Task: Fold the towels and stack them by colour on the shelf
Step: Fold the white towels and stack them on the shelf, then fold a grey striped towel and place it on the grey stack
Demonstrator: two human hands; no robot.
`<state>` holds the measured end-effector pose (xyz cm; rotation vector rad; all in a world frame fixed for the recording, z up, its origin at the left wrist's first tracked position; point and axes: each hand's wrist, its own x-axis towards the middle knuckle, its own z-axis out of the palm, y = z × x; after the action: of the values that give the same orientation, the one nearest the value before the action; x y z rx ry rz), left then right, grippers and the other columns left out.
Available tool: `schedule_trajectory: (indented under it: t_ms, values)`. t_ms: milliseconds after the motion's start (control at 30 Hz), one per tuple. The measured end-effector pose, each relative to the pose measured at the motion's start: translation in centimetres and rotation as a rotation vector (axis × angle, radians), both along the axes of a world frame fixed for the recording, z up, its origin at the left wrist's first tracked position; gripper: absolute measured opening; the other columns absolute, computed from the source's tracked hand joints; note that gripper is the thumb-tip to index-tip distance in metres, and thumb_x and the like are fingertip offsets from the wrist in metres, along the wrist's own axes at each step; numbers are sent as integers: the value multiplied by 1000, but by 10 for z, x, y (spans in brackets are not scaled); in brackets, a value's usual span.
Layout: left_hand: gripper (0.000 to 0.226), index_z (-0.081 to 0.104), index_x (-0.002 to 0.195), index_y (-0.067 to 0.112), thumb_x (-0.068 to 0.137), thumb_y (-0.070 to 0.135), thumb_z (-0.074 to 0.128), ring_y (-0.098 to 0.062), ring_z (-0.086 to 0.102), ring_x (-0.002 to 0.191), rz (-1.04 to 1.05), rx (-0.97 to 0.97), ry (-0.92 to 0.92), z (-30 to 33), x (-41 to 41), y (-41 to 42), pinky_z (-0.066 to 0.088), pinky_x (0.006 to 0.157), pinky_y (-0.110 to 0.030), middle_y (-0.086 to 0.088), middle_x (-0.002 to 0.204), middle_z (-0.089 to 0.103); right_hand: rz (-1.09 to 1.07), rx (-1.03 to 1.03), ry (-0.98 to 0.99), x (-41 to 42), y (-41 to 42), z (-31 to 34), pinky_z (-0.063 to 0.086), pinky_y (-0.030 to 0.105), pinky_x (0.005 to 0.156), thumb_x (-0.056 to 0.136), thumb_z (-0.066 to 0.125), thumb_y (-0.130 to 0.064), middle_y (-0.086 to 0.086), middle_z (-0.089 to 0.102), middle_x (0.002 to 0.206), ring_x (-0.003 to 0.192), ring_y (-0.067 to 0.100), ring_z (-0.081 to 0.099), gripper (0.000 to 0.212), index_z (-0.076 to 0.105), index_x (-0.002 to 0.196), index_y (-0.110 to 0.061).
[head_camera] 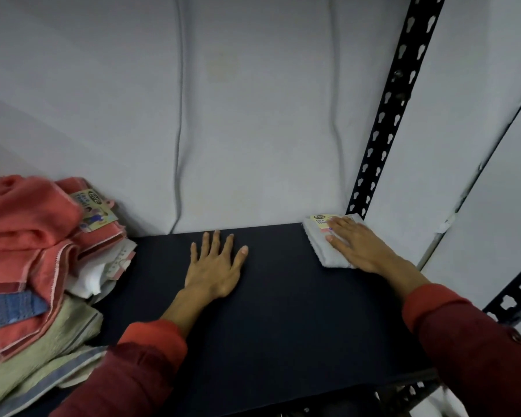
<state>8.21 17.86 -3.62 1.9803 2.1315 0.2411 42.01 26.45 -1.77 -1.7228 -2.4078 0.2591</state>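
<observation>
A small folded white towel (324, 247) with a yellow paper label lies in the far right corner of the black shelf (283, 311). My right hand (357, 243) rests flat on top of it, fingers spread. My left hand (215, 264) lies palm down on the bare shelf board in the middle, holding nothing. At the left sits a loose heap of unfolded towels: coral red ones (27, 224) on top, a white one (94, 275) beneath, a blue one (11, 310), and pale green ones (42, 353) at the bottom.
A black perforated steel upright (385, 121) rises from the shelf's far right corner, another bracket (515, 296) at the right edge. A grey fabric backing (223, 115) hangs behind the shelf. Dark shelf board lies between the heap and the white towel.
</observation>
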Motion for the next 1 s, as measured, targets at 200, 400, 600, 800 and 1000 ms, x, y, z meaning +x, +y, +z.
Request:
schedule_trajectory:
  t_ms: [200,400,600,800,1000]
  values:
    - [72,0,162,30,100,66,5,-21,-19,155,-1,1,19,-1,0,2,-13,125,-48,-2,170,-12,22,37,56,1,16,0,9,38,126,103,33,-56,-5,23,165,153,11,12,63,30,157,-24]
    - [70,3,163,30,102,65,8,-21,-17,155,-6,23,-5,0,0,0,-10,126,-48,-1,170,-9,-31,270,206,0,5,-12,29,38,120,102,43,-51,1,51,149,142,20,42,55,58,140,-14]
    - [70,16,162,27,103,63,22,-25,-8,157,-34,71,-15,3,-3,-6,-4,127,-49,-4,171,2,-55,605,82,-12,-21,-8,37,38,104,100,36,-44,-1,69,119,115,19,58,46,70,114,-17]
    - [69,18,162,25,103,61,30,-26,-3,157,-117,65,2,8,0,-37,0,128,-46,-3,171,6,-43,558,113,-53,-72,-2,28,38,110,99,36,-46,6,63,135,127,23,52,53,64,130,-13]
    - [69,14,162,31,103,64,26,-17,1,157,-221,25,99,18,-11,-101,6,126,-41,1,171,4,75,184,39,-120,-119,-15,22,37,116,102,35,-50,-1,37,157,144,16,29,53,43,148,-25]
